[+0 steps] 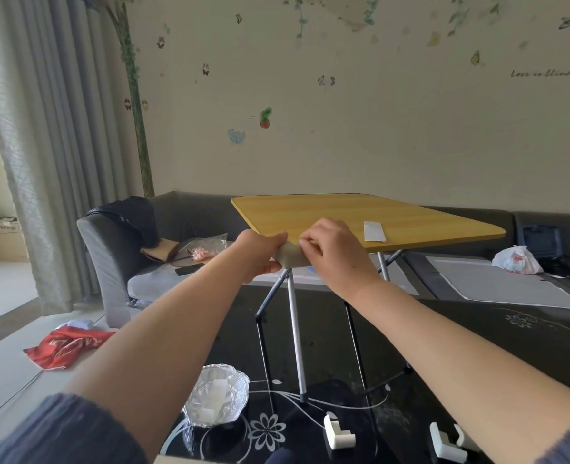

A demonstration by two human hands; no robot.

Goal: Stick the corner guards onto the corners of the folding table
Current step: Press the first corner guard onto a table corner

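Observation:
A small folding table [360, 212] with a yellow wood-grain top and metal legs stands on a black glass table. A beige corner guard [292, 255] sits on its nearest corner. My left hand [260, 254] grips the guard from the left, thumb below and fingers over the top. My right hand [335, 251] pinches the guard's right side against the table edge. Three more white corner guards lie on the glass near me: one [337, 434] in the middle and two [447, 443] at the right. A white strip of backing paper [374, 231] lies on the yellow top.
A clear plastic bag [216, 400] of white pieces lies on the black floral glass table [478, 329]. A grey sofa [116, 262] with clutter wraps behind and to the right, carrying a white bag [516, 261]. Red cloth [66, 346] lies on the floor, left.

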